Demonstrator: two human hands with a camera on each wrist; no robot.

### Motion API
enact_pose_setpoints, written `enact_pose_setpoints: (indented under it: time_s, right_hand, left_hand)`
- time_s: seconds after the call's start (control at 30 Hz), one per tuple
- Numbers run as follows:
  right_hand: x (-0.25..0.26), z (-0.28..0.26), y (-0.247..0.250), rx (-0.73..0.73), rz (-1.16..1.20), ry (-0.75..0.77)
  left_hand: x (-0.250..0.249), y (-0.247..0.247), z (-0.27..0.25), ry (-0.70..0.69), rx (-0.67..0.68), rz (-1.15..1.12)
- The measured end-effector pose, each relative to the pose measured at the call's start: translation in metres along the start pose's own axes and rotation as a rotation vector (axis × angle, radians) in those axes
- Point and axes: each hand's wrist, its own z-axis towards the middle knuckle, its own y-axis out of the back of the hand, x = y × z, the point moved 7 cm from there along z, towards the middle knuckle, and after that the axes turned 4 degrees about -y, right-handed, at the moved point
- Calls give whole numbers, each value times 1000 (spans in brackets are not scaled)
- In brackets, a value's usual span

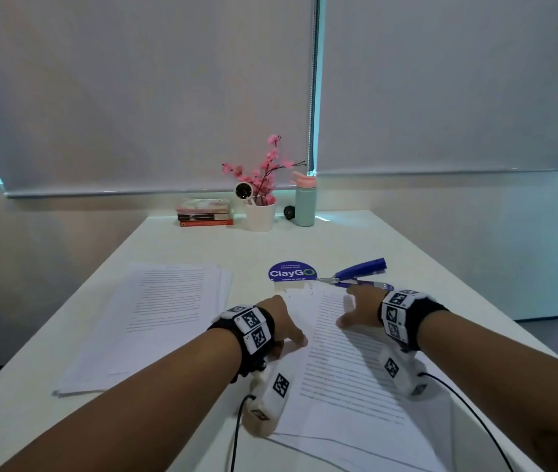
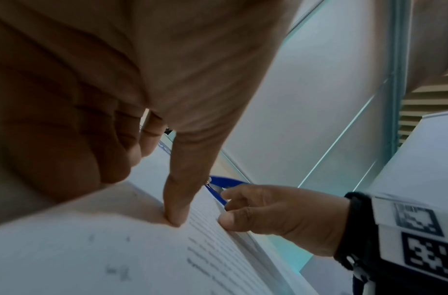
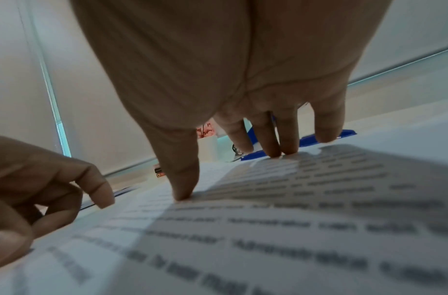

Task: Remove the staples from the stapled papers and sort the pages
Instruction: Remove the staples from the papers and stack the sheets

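The white desk (image 1: 175,240) stretches away from me to the drawn blinds (image 1: 134,97), and on its left half lies a loose pile of printed pages (image 1: 154,321), its sheets slightly fanned at the far right corner. In front of me, right of that pile, lies the set of papers (image 1: 349,376) I am working on, printed side up and angled a little, with more sheets showing under its near edge. My right hand (image 1: 361,310) is spread over the upper part of this top page, fingers straight, thumb tip and fingertips pressing down on the print; it holds nothing. My left hand (image 1: 282,327) rests at the left edge of the same page, the thumb pressing flat on the margin, the other fingers curled under the palm; whether they have hold of a sheet I cannot tell. Just beyond my right fingertips lies the blue-handled staple remover (image 1: 356,275), its metal tip pointing left toward a round blue sticker (image 1: 291,271) on the desk. At the far edge stand a teal water bottle (image 1: 304,202) with a pink cap, a white pot (image 1: 259,214) with pink blossom sprigs, a short stack of books (image 1: 205,212), and a small dark object between pot and bottle, too small to make out.
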Motion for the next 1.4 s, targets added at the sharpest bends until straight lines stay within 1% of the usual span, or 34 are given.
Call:
enact_pose_setpoints:
  time_s: [0.07, 0.13, 0.2, 0.23, 0.3, 0.43, 0.57, 0.67, 0.77, 0.9, 1.07, 1.13, 1.23, 1.3, 1.4]
  right_hand:
    - [2, 2, 3, -48, -12, 3]
    - [4, 2, 5, -84, -9, 12]
    - [4, 4, 1, -56, 30, 31]
    - [3, 5, -2, -38, 47, 43]
    - [1, 6, -4, -36, 51, 54]
    - [-6, 10, -4, -66, 51, 9]
    - [-9, 11, -5, -86, 93, 12]
    - [-7, 11, -3, -158, 128, 27]
    - [-9, 12, 3, -194, 199, 40]
    - [-17, 13, 15, -181, 265, 49]
    - [-22, 8, 31, -200, 405, 128]
    - [-20, -1, 45, -249, 394, 137]
    - [-13, -6, 60, -289, 352, 194]
    - [-9, -10, 69, -322, 333, 201]
    - [-4, -16, 84, -356, 347, 174]
  left_hand:
    - [-7, 1, -5, -22, -27, 38]
    - [-5, 5, -2, 14, -58, 88]
    - [5, 12, 6, 99, -128, 180]
    - [9, 16, 7, 133, -165, 184]
    - [12, 19, 9, 145, -164, 142]
    - [18, 21, 13, 113, -140, -33]
    - [24, 19, 13, 91, -165, -87]
    - [24, 19, 20, 37, -207, -88]
    - [24, 22, 23, -5, -252, -123]
    - [22, 24, 22, -88, -311, -191]
    - [17, 25, 14, -200, -308, -271]
    - [18, 28, 10, -224, -315, -272]
    - [18, 33, 6, -272, -318, -271]
    - [21, 36, 5, -268, -324, -277]
    - [26, 41, 5, -249, -369, -305]
